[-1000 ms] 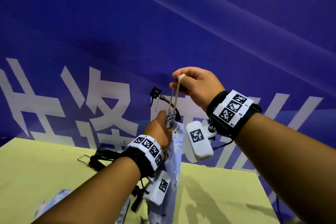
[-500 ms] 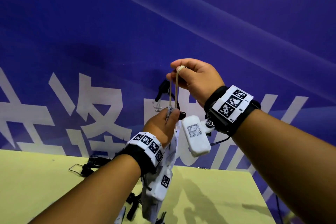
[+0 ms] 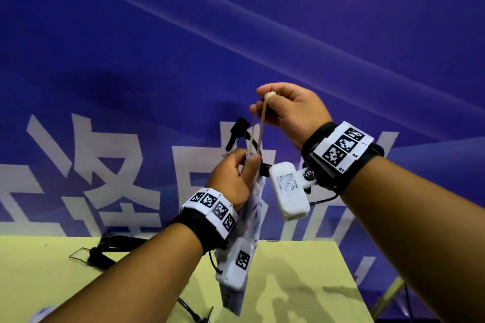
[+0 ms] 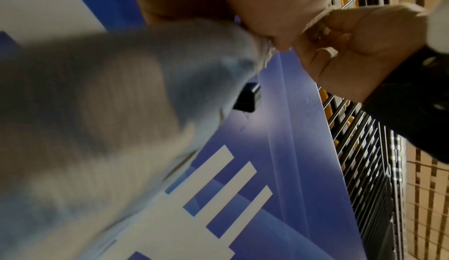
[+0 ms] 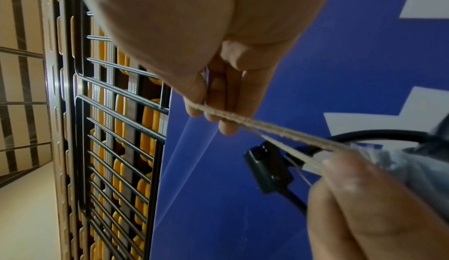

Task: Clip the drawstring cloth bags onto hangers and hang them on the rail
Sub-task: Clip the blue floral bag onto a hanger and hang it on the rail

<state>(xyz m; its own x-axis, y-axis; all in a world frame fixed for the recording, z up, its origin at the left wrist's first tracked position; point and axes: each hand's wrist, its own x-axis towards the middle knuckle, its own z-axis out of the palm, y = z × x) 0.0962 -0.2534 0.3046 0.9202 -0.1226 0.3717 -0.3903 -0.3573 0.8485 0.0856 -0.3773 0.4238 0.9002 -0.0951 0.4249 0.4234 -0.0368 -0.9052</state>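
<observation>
A pale printed drawstring bag (image 3: 250,220) hangs in the air above the table. My left hand (image 3: 246,162) grips its gathered neck from the left. Higher up, my right hand (image 3: 265,105) pinches the looped beige drawstring (image 3: 258,128), which runs taut between the two hands. A black clip hanger (image 3: 240,126) sticks out behind the left hand, one clip pointing up. In the right wrist view the drawstring (image 5: 255,124) runs from the fingers (image 5: 226,110) to the bag neck (image 5: 401,160), past the clip (image 5: 267,168). In the left wrist view the bag (image 4: 121,91) is blurred. No rail shows.
A yellow-green table (image 3: 301,283) lies below, with another black clip hanger (image 3: 105,249) at its back left. A pale cloth (image 3: 42,316) peeks in at the bottom left edge. A blue banner (image 3: 236,34) fills the background. Wire racks (image 5: 116,149) with yellow items stand beside it.
Both hands have risen with the bag, which now hangs higher above the table. The left fingers now cover the gathered neck that showed above them before.
</observation>
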